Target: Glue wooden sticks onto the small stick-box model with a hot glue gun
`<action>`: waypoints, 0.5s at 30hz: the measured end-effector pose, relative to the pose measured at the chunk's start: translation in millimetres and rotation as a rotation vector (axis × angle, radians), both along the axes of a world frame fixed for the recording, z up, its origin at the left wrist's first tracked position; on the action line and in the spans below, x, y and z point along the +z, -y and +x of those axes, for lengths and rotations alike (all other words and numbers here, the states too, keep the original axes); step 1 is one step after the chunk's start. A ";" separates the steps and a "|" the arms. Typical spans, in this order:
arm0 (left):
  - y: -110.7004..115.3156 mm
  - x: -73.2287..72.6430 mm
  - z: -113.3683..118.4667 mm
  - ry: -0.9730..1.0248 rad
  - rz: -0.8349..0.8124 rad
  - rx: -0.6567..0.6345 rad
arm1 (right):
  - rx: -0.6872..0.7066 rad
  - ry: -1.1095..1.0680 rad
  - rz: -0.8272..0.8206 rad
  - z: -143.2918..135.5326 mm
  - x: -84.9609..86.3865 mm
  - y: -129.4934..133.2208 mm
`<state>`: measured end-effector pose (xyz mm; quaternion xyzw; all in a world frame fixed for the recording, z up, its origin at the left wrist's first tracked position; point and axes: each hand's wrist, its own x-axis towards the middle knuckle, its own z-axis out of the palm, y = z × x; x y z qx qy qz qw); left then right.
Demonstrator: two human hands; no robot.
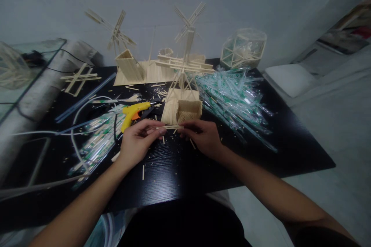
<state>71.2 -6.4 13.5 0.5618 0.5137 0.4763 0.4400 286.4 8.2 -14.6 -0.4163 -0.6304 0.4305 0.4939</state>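
Between my two hands, thin wooden sticks lie level above the black tabletop. My left hand pinches their left end between thumb and fingers. At the other end, my right hand is closed on the sticks, its fingertips partly hidden. Just beyond my hands stands a windmill model built of wooden sticks, with an open box-like part facing me. A yellow glue gun lies beside the model, close to my left hand, its nozzle pointing right.
Wrapped stick bundles lie right and left. More stick windmills stand along the wall, near a faceted stick frame. A white cable loops at left. Stick offcuts litter the black table.
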 end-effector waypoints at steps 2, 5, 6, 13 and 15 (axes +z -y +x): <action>0.3 0.1 0.0 -0.013 -0.002 0.002 | 0.007 -0.005 -0.004 0.1 0.2 0.3; 0.8 0.3 -0.1 -0.016 0.001 0.000 | 0.010 -0.005 -0.014 0.5 0.9 1.3; 0.9 0.4 -0.2 -0.013 0.001 -0.002 | 0.006 0.001 -0.012 0.6 1.2 1.7; 0.6 1.5 0.8 -0.016 -0.011 0.013 | 0.021 -0.060 -0.080 -1.0 -0.8 0.2; 0.2 1.7 1.1 -0.017 -0.009 0.020 | 0.033 -0.101 -0.095 -1.0 -1.5 -0.8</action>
